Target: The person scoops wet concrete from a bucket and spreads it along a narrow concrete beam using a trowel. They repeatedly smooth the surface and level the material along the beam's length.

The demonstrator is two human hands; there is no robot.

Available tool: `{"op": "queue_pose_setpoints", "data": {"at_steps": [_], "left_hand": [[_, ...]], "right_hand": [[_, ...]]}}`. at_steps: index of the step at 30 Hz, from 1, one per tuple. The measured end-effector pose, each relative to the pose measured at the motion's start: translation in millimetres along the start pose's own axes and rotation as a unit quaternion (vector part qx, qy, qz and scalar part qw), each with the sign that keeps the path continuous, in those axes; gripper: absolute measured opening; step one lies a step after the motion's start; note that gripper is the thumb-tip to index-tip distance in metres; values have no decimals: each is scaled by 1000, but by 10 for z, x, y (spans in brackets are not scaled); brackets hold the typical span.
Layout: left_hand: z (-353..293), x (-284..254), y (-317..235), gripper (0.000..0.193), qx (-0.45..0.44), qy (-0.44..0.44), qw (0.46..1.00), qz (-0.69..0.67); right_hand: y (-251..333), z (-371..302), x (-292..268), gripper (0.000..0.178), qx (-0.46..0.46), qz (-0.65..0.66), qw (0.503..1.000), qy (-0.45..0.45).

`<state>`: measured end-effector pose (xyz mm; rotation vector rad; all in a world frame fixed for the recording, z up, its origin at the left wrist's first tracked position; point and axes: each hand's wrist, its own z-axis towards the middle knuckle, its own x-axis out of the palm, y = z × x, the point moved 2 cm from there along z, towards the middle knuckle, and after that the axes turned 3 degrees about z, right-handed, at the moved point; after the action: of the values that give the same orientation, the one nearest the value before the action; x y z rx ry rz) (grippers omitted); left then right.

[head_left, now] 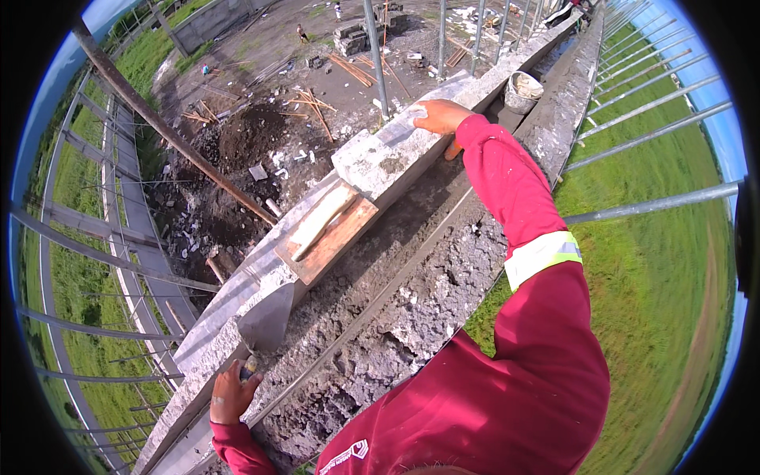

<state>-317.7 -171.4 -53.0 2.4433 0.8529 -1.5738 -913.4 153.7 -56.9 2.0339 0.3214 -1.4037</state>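
Observation:
My left hand [231, 392] is closed around the handle of a trowel [267, 318]. Its grey metal blade rests against the inner side of the concrete ledge [202, 356]. Farther up, my right hand [440, 119] lies over the same ledge, fingers stretched across the top and thumb apart at the inner side. Between the hands, a wooden float [331, 229] with a pale handle sits on the ledge, beside a raised concrete lump [376, 165]. Grey mortar [360, 257] lines the channel alongside, with a straight lengthwise edge in it.
A mortar-smeared bucket [522, 93] stands in the channel beyond my right arm. Metal posts [376, 59] rise along the ledge, and bars [653, 203] project over grass at right. A rusty pole [170, 127] slants at left. Far below are soil, planks [348, 70] and people [302, 33].

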Motion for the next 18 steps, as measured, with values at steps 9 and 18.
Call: {"op": "queue_pose_setpoints", "data": {"at_steps": [9,18], "left_hand": [[-10,67,95,65,-12,-2,1000,-2],[-8,-11,0,60,9,-26,1000,-14]], "right_hand": [[-104,104,-25,67,31,-61,998,-4],[-251,160,-9,64,8,-14,1000,25]]}}
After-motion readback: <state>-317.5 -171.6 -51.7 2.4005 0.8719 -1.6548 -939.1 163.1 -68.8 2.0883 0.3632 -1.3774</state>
